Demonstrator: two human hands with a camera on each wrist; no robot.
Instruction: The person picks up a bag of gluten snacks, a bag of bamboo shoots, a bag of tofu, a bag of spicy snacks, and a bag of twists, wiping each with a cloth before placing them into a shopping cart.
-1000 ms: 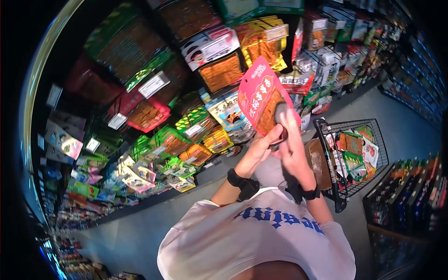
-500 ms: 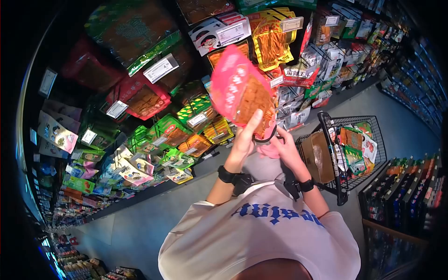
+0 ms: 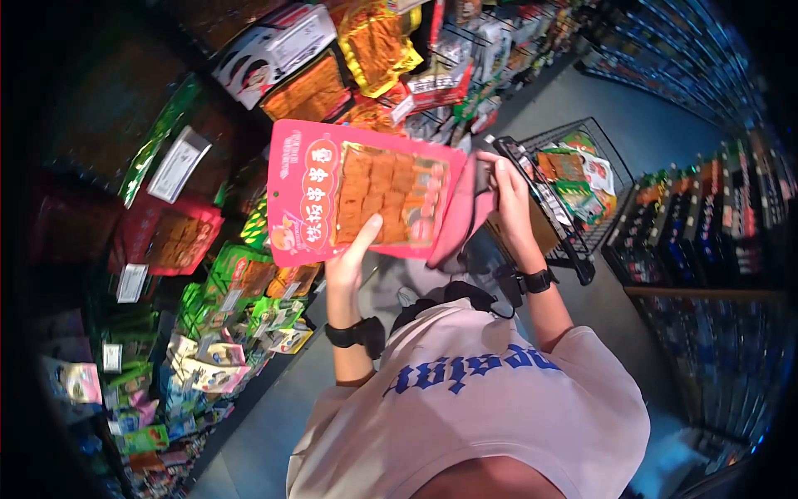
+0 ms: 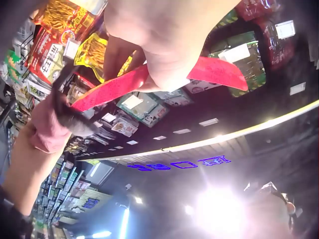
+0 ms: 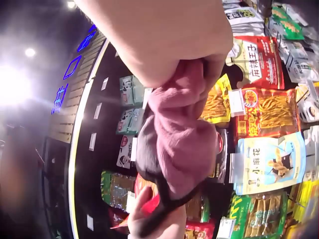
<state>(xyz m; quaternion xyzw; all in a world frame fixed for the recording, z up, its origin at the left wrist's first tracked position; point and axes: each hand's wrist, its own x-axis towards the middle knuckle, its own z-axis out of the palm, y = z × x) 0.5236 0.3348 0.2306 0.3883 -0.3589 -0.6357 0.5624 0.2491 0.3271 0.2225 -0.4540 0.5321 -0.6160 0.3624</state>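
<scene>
My left hand [image 3: 345, 270] holds a flat pink snack packet [image 3: 386, 195] by its lower edge, thumb pressed on the clear window over brown pieces. The left wrist view shows this packet [image 4: 214, 74] nearly edge-on, between thumb and fingers. My right hand [image 3: 513, 195], just right of the packet, grips a soft, bunched pink cloth item with dark grey parts. In the right wrist view this cloth [image 5: 182, 132] hangs in folds from the curled fingers, a black band at its far end. Part of it is hidden behind the packet in the head view.
Snack bags hang in rows on the shelf rack to the left, among them a yellow bag [image 3: 374, 46] and a similar pink packet [image 3: 170, 237]. A black wire cart [image 3: 611, 137] holding several packets stands ahead right. More stocked shelves [image 3: 673, 224] line the right side.
The packet has turned its printed front up to the head camera and shifted left. My right hand has drawn away to the right with the cloth. Shelf and cart have shifted left in view.
</scene>
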